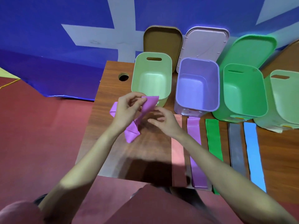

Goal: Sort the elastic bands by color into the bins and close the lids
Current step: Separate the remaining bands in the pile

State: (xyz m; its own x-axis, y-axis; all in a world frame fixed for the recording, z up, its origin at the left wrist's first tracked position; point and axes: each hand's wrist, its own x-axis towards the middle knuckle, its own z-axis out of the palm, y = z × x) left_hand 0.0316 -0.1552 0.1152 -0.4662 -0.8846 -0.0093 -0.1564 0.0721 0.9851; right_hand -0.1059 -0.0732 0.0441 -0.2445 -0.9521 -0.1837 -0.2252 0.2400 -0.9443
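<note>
My left hand [127, 109] pinches a folded purple elastic band [148, 104] above the table, in front of the pale green bin [167, 73]. Part of that band hangs down to the tabletop [131, 132]. My right hand [163, 122] hovers just right of it with fingers relaxed and blurred, holding nothing that I can see. Flat on the table to the right lie a pink band [178, 152], another purple band [195, 143], a green band [213, 138], a grey band [237, 147] and a blue band [254, 152]. All the bins stand open with nothing inside.
A lilac bin [216, 88], a green bin [263, 94] and a pale green bin [273, 97] stand in a row at the back. A brown lid [161, 39], a pink lid [205, 42] and a green lid [252, 49] lean behind them. The table [106, 94] has a cable hole [123, 77] at its left.
</note>
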